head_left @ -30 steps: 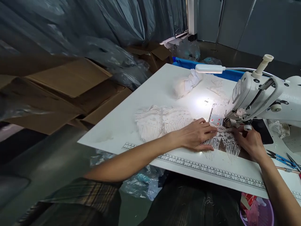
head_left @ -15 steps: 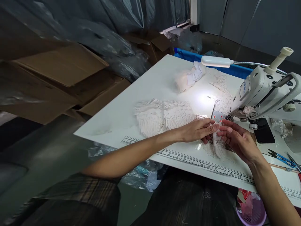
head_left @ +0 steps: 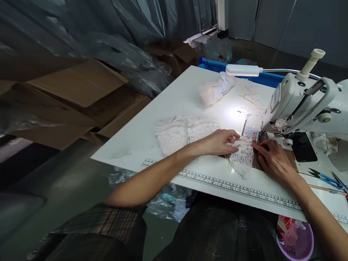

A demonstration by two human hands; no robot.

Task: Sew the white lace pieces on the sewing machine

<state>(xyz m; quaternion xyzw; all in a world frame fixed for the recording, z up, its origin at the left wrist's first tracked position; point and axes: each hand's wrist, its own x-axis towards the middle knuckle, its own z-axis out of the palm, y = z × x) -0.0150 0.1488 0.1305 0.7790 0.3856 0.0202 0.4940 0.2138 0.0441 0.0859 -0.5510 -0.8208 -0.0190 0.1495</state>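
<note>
A lace piece [head_left: 241, 161] is laid flat just in front of the needle plate [head_left: 250, 134] of a sewing machine [head_left: 288, 103], its banded upper edge set toward the plate and its lower edge stopped short of a printed ruler [head_left: 231, 189]. Bare white surface is left between the lace and that ruler, and more beyond the stacked lace [head_left: 174, 136] at the left.

The lace's left side is touched by the left hand [head_left: 217, 142], thumb and forefinger slightly parted over the band; whether cloth is pinched there cannot be told. The right end of the band is met by the fingertips of the right hand [head_left: 276, 159], held close together; their grip cannot be told either.

The white table [head_left: 127, 143] is lit by a lamp [head_left: 243, 70]. A bundle [head_left: 210, 95] is placed behind the stack, and blue-handled snips [head_left: 327, 180] are laid at the right. Cardboard boxes [head_left: 78, 85] are seen past the table's left edge.
</note>
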